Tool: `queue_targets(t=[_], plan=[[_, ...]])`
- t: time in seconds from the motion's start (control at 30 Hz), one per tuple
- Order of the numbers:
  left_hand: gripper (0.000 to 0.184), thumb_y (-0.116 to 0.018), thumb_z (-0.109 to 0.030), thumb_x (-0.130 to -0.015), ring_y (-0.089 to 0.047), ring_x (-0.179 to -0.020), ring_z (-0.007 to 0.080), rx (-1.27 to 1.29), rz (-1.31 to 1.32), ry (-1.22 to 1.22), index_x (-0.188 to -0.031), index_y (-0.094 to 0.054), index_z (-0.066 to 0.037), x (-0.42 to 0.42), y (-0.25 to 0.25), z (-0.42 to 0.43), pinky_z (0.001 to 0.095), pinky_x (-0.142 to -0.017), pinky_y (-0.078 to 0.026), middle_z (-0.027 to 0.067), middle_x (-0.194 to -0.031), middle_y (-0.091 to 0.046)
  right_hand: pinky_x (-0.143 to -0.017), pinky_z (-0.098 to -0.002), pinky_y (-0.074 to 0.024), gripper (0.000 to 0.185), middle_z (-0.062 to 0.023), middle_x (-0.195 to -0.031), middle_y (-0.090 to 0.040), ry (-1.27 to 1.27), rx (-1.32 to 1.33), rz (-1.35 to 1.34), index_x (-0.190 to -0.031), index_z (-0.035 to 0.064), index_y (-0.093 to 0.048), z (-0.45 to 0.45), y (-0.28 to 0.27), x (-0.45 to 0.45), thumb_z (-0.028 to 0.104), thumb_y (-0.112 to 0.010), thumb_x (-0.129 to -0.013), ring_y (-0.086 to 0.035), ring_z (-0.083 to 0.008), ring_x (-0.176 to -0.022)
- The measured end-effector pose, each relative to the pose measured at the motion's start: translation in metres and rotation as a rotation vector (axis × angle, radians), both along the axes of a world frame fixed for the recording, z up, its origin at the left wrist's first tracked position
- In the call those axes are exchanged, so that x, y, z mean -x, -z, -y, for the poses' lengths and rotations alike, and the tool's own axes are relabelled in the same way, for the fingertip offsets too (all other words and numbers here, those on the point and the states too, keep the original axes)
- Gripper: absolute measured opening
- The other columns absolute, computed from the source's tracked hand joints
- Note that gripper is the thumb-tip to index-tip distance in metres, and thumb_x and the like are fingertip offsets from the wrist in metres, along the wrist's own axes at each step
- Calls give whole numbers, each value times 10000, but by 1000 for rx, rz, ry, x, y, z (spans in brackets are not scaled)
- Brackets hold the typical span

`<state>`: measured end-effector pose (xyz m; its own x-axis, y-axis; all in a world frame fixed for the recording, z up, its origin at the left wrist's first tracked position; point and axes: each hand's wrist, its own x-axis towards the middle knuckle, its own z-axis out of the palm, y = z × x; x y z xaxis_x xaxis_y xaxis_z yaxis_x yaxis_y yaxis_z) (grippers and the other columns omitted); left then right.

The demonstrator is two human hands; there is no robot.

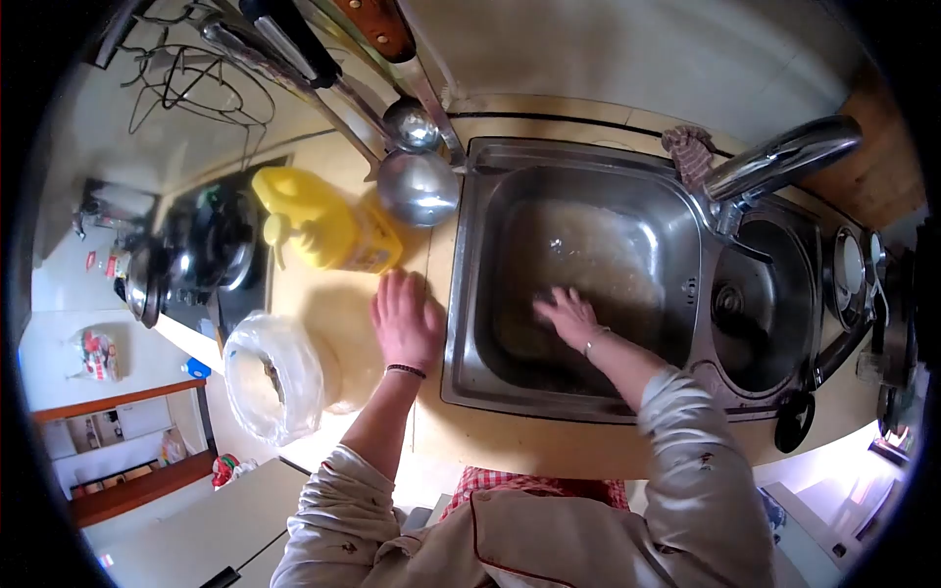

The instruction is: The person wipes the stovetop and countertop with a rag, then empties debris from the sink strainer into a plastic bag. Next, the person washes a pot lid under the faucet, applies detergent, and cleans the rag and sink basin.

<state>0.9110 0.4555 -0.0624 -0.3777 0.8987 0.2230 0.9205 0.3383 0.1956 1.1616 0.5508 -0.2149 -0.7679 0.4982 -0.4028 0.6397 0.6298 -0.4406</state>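
Observation:
My left hand [406,323] lies flat on the tan countertop [426,446], fingers spread, just left of the sink and below a yellow bottle [328,220] with a pump top. Over the large basin [588,250] of the steel sink, my right hand [570,318] reaches in with its fingers apart and nothing held. Cloudy water seems to cover the basin's bottom; whether my fingertips touch it, I cannot tell. The chrome faucet [784,162] points away to the upper right, with a striped cloth [689,155] beside its base.
A bin lined with a clear bag [274,377] stands left of my left forearm. Ladles [419,186] hang at the top left. Beyond the bottle is a stove with a dark pot [211,240]. The smaller basin [765,304] is at the right, with dishes [849,263] past it.

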Motion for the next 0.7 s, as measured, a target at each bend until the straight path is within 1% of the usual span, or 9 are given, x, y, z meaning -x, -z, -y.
queue_targets(t=[0.07,0.1,0.23,0.37,0.4,0.47,0.5,0.57,0.7], plan=[[415,-486,-219,-795,-332,-1259,323,-7,2,11,-1183,-475,-71,-1,-1,1,461,-1039,-218,168,-1295,-421,-849,-462,-428,392,-161,-1214,-495,567,10,-17,-1231,169,-504,-18,13,33,191,-494,-839,-474,-406,-1074],[417,-485,-220,-795,-333,-1258,324,-13,6,20,-1184,-474,-72,0,-1,1,463,-1037,-220,166,-1295,-420,-849,-462,-428,392,-161,-1214,-495,565,6,-23,-1231,169,-504,-30,12,43,191,-494,-839,-474,-406,-1074],[423,-485,-222,-793,-339,-1252,326,-11,-5,20,-1188,-471,-72,2,2,2,469,-1031,-225,164,-1292,-418,-827,-395,-455,435,-211,-1000,-602,845,172,-567,-1186,71,-521,-65,-33,71,228,-572,-784,-565,-357,-947],[447,-492,-221,-788,-336,-1252,330,-15,19,23,-1204,-463,-60,5,3,3,477,-1018,-237,163,-1297,-410,-858,-400,-440,469,-203,-1064,-586,814,116,-686,-1195,64,-518,-84,-97,88,224,-600,-761,-546,-364,-992],[456,-492,-225,-791,-334,-1252,329,-22,3,38,-1210,-457,-49,6,5,4,474,-1019,-238,163,-1300,-406,-866,-408,-432,455,-194,-1059,-581,795,-31,-707,-1174,63,-531,-90,-106,99,223,-608,-754,-533,-372,-991],[479,-486,-244,-803,-309,-1276,313,4,5,26,-1238,-443,-50,7,6,6,471,-1041,-216,151,-1331,-389,-887,-432,-408,382,-192,-1056,-551,712,-282,-898,-1098,66,-567,-112,-92,124,205,-615,-745,-489,-387,-999],[489,-483,-251,-806,-297,-1286,309,14,7,15,-1250,-436,-52,7,7,7,470,-1049,-207,146,-1344,-381,-906,-441,-395,368,-200,-1104,-521,651,-197,-970,-1115,84,-547,-117,-107,135,176,-593,-761,-470,-384,-1037],[505,-476,-265,-814,-277,-1300,304,33,10,18,-1270,-419,-55,9,9,7,471,-1055,-195,142,-1365,-363,-930,-455,-376,411,-204,-1174,-465,662,-332,-850,-1171,87,-485,-119,-87,167,153,-570,-775,-438,-393,-1080],[508,-468,-273,-820,-272,-1297,325,33,27,24,-1273,-415,-50,9,8,9,484,-1050,-190,143,-1375,-353,-954,-472,-353,538,-228,-1238,-397,711,-266,-873,-1267,43,-365,-65,-94,171,158,-569,-784,-407,-408,-1120]])
